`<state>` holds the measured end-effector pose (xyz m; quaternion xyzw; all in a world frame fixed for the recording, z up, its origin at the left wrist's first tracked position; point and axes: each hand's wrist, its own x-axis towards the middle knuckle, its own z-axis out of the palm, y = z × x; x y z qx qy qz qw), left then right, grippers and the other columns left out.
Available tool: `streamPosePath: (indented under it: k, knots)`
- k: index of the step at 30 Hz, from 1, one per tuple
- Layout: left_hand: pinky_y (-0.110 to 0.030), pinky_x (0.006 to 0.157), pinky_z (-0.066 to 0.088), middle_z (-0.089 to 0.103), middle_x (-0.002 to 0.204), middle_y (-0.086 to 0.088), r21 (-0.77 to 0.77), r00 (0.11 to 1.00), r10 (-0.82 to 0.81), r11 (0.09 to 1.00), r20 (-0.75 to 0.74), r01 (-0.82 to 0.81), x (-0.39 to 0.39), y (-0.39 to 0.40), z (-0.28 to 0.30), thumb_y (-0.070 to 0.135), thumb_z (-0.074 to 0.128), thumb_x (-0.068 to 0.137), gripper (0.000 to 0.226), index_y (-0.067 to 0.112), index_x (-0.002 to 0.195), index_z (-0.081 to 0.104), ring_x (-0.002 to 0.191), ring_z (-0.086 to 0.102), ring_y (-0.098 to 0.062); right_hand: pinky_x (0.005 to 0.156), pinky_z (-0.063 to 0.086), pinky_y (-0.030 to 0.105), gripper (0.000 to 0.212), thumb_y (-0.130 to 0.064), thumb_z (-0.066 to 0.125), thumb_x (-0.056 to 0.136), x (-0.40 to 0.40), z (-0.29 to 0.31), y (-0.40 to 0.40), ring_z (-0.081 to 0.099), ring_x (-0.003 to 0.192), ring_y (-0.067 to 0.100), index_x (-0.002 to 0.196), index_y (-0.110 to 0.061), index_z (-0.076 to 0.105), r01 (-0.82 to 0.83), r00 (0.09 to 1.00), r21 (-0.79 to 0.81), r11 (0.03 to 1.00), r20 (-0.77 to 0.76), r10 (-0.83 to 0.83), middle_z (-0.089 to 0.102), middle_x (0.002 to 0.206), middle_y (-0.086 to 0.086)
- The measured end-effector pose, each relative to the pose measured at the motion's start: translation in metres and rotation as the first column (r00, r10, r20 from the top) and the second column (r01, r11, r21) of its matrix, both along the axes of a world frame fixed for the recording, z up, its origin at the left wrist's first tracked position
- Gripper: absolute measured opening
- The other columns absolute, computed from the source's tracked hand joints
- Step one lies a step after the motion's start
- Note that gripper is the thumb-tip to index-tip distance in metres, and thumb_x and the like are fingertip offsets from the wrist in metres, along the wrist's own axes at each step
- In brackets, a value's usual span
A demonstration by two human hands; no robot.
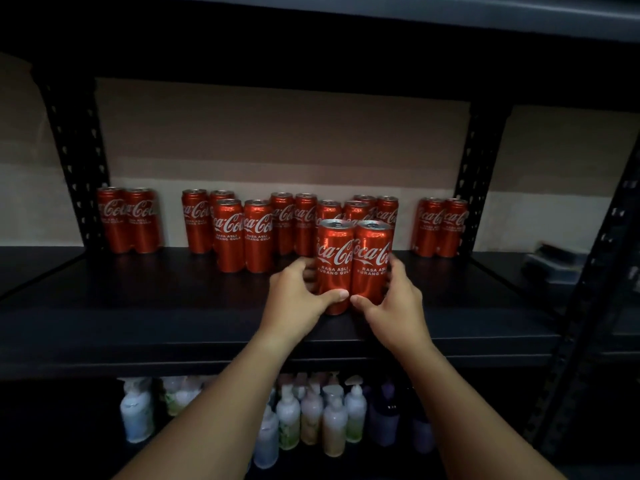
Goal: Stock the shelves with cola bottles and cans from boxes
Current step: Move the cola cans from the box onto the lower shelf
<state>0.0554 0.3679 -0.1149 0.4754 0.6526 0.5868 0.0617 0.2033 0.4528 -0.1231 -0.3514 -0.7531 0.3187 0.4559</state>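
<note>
Two tall red cola cans stand side by side, touching, on the black shelf near its front edge. My left hand grips the left can, thumb across its lower front. My right hand grips the right can the same way. Behind them several more red cans stand in pairs: one pair at the far left, a cluster in the middle and one pair at the right.
Black perforated uprights frame the bay at the left and right. Another upright runs down the right side, nearer to me. The shelf below holds several pump bottles. A dark object lies in the neighbouring bay.
</note>
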Motion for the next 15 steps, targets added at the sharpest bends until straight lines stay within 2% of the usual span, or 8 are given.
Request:
streamPosePath:
  k: [2,6,8,10,13,15]
  knots:
    - [-0.014,0.078,0.056,0.069,0.095,0.015,-0.020,1.000,-0.019,1.000,-0.018,0.019,0.011,0.023,0.002,0.028,0.097,0.067,0.059,0.020,0.118,0.068,0.088,0.070,0.000,0.101,0.043,0.024,0.092,-0.010,0.086,0.077,0.010,0.002,0.016,0.057,0.122,0.012,0.152,-0.023,0.035,0.051,0.999,-0.019,0.999,0.001,-0.051,0.058,0.137,-0.001]
    - [-0.032,0.094,0.057,0.065,0.097,0.014,-0.051,0.998,-0.061,0.997,-0.009,0.060,0.032,0.072,0.004,0.020,0.094,0.071,0.057,0.017,0.120,0.064,0.101,0.071,-0.014,0.095,0.041,0.023,0.088,-0.005,0.084,0.078,0.031,0.011,0.049,0.057,0.112,0.011,0.150,-0.023,0.037,0.123,0.992,-0.047,0.991,0.026,-0.122,0.060,0.133,0.003]
    - [-0.032,0.094,0.054,0.061,0.098,0.014,-0.073,0.995,-0.094,0.993,0.016,0.095,0.042,0.096,0.005,0.017,0.091,0.075,0.058,0.015,0.124,0.061,0.106,0.067,-0.017,0.097,0.042,0.027,0.089,-0.004,0.083,0.080,0.040,0.014,0.067,0.058,0.119,0.018,0.152,-0.023,0.035,0.147,0.988,-0.070,0.987,0.049,-0.144,0.059,0.135,0.006]
    - [-0.031,0.094,0.053,0.066,0.109,0.006,-0.112,0.995,-0.098,0.989,0.036,0.101,0.050,0.121,0.006,0.018,0.090,0.077,0.060,0.014,0.128,0.059,0.109,0.066,-0.019,0.101,0.042,0.033,0.089,-0.006,0.081,0.082,0.048,0.014,0.085,0.057,0.126,0.026,0.153,-0.023,0.031,0.172,0.983,-0.068,0.983,0.079,-0.167,0.057,0.139,0.008]
    - [-0.037,0.102,0.053,0.068,0.126,-0.006,-0.142,0.994,-0.080,0.986,0.073,0.089,0.061,0.156,0.003,0.019,0.091,0.076,0.066,0.012,0.132,0.057,0.118,0.066,-0.023,0.104,0.043,0.038,0.088,-0.012,0.079,0.085,0.056,0.015,0.108,0.055,0.129,0.029,0.156,-0.025,0.028,0.197,0.975,-0.078,0.977,0.124,-0.187,0.054,0.142,0.009]
    - [-0.032,0.101,0.051,0.068,0.128,-0.007,-0.143,0.993,-0.077,0.986,0.089,0.089,0.066,0.171,0.001,0.019,0.090,0.077,0.062,0.011,0.130,0.059,0.119,0.065,-0.022,0.105,0.043,0.041,0.085,-0.015,0.078,0.087,0.059,0.017,0.121,0.054,0.130,0.029,0.155,-0.026,0.028,0.210,0.968,-0.103,0.972,0.157,-0.193,0.054,0.144,0.008]
